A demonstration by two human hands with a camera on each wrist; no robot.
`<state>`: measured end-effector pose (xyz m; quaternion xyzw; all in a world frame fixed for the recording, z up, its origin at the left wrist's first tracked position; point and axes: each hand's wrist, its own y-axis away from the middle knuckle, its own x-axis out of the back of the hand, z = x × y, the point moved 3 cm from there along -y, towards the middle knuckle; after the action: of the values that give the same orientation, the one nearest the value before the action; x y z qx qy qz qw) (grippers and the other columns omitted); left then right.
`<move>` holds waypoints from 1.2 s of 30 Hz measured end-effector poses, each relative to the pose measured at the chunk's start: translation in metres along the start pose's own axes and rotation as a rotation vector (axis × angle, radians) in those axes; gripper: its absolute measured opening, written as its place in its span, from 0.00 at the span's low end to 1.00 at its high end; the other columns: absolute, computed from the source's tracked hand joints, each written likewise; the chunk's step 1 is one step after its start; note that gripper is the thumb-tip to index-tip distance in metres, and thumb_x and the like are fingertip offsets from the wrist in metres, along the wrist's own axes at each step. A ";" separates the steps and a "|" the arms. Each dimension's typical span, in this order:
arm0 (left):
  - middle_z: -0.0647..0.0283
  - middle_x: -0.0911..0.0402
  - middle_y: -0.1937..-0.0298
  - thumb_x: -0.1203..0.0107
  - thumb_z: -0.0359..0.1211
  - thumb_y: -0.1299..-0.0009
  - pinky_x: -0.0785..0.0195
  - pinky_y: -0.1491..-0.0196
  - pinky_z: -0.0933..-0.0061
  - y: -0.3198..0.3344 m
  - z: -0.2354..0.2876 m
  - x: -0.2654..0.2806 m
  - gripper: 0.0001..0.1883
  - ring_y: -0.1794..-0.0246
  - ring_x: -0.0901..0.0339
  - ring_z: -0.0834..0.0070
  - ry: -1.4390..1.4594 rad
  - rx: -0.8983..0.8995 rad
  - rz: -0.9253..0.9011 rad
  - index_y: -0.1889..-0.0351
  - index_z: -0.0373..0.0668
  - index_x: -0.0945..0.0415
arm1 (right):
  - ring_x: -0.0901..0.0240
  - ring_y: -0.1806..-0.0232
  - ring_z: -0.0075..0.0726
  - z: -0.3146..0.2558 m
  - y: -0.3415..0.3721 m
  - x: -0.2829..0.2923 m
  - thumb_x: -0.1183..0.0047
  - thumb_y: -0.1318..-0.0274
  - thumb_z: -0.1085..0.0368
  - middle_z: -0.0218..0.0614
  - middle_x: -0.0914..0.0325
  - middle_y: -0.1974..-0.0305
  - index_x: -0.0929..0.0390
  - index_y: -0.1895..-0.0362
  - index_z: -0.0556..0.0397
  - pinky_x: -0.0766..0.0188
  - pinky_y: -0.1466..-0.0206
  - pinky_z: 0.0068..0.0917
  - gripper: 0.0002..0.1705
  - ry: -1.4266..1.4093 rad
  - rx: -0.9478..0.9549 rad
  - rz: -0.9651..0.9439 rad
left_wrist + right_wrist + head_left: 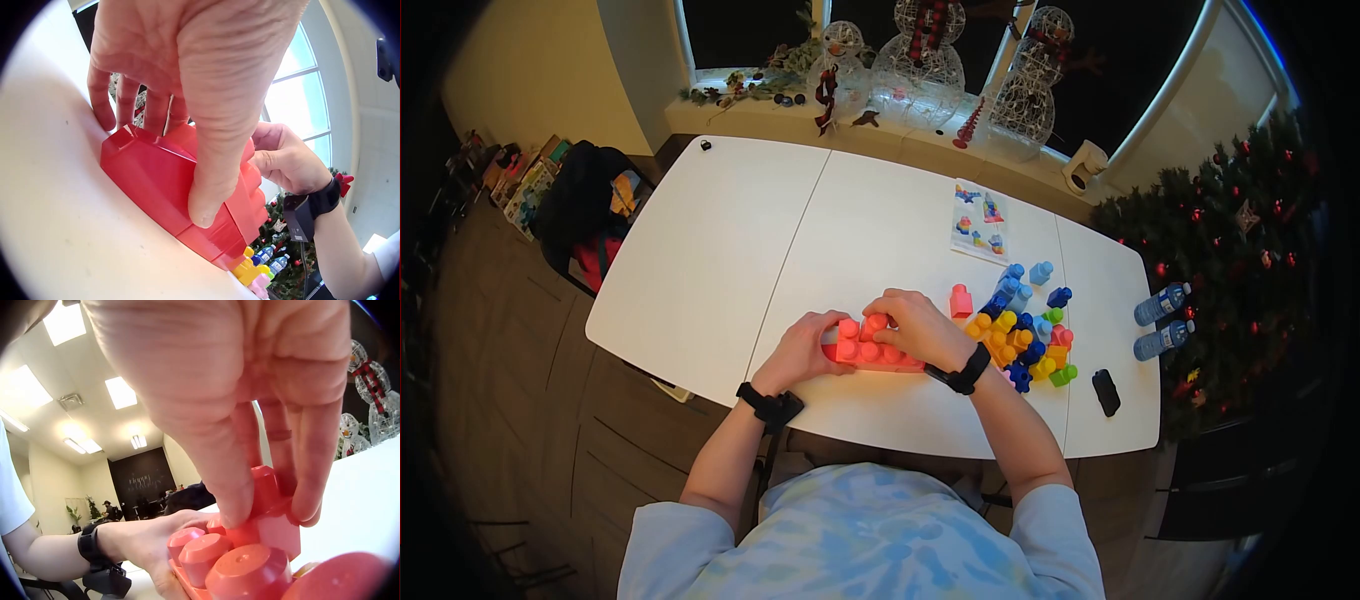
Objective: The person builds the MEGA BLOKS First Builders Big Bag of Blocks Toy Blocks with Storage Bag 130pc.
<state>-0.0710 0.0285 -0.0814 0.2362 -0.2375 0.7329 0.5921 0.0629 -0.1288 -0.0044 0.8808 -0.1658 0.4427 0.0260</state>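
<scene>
Red studded long brick [882, 358] sits gripped in the part-open left hand [800, 350] — the right hand [930, 330], fingertips nearly closed, pinches a small brick [270, 528] atop it — yellow bricks [998, 340] at three o'clock.

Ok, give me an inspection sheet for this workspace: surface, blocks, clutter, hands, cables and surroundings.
Surface: white table, visible seams.
Job's things: red block build on the table; small red block at its top; loose mixed-colour blocks to the right; lone red block beside them; printed sheet beyond.
Clutter: two bottles, dark flat object, small black item.
Grip: left hand holds the build's left end; right hand pinches the small block.
Cables: thin lead below the right wrist device; nothing seen across the table.
Surroundings: decorated tree right; snowman figures by the windows.
</scene>
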 end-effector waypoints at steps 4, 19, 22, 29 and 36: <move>0.56 0.17 0.46 0.21 0.38 0.51 0.28 0.37 0.56 0.000 0.000 0.000 0.39 0.43 0.23 0.54 -0.005 0.001 0.003 0.39 0.48 0.23 | 0.20 0.55 0.55 0.000 0.001 -0.005 0.37 0.41 0.66 0.48 0.18 0.58 0.15 0.50 0.57 0.23 0.49 0.41 0.16 0.000 0.006 -0.037; 0.54 0.17 0.47 0.21 0.38 0.51 0.28 0.38 0.56 0.001 -0.002 0.000 0.38 0.43 0.23 0.53 0.001 0.013 0.004 0.39 0.48 0.23 | 0.17 0.59 0.57 0.010 -0.008 -0.018 0.41 0.44 0.70 0.52 0.15 0.64 0.14 0.58 0.60 0.21 0.53 0.42 0.11 -0.045 -0.149 -0.032; 0.54 0.17 0.47 0.21 0.38 0.51 0.28 0.38 0.57 0.000 -0.003 -0.001 0.38 0.43 0.23 0.53 0.009 0.011 0.012 0.39 0.47 0.22 | 0.17 0.59 0.56 0.010 -0.009 -0.018 0.40 0.43 0.69 0.52 0.15 0.64 0.14 0.57 0.60 0.21 0.53 0.40 0.11 -0.040 -0.153 -0.048; 0.53 0.17 0.47 0.21 0.39 0.52 0.27 0.38 0.56 0.001 -0.001 0.000 0.39 0.43 0.23 0.53 0.019 0.009 0.014 0.39 0.45 0.22 | 0.16 0.54 0.51 0.040 0.003 0.044 0.40 0.36 0.59 0.48 0.13 0.56 0.14 0.52 0.57 0.20 0.50 0.41 0.15 -0.158 -0.206 0.192; 0.54 0.17 0.46 0.21 0.38 0.52 0.27 0.37 0.56 -0.001 -0.002 0.000 0.40 0.42 0.23 0.54 -0.004 0.018 0.000 0.39 0.44 0.22 | 0.19 0.46 0.55 0.112 0.028 0.071 0.33 0.43 0.52 0.52 0.16 0.49 0.18 0.44 0.56 0.22 0.42 0.44 0.28 0.349 -0.545 0.228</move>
<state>-0.0700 0.0295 -0.0827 0.2429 -0.2319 0.7347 0.5894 0.1799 -0.1956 -0.0198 0.7283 -0.3682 0.5264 0.2387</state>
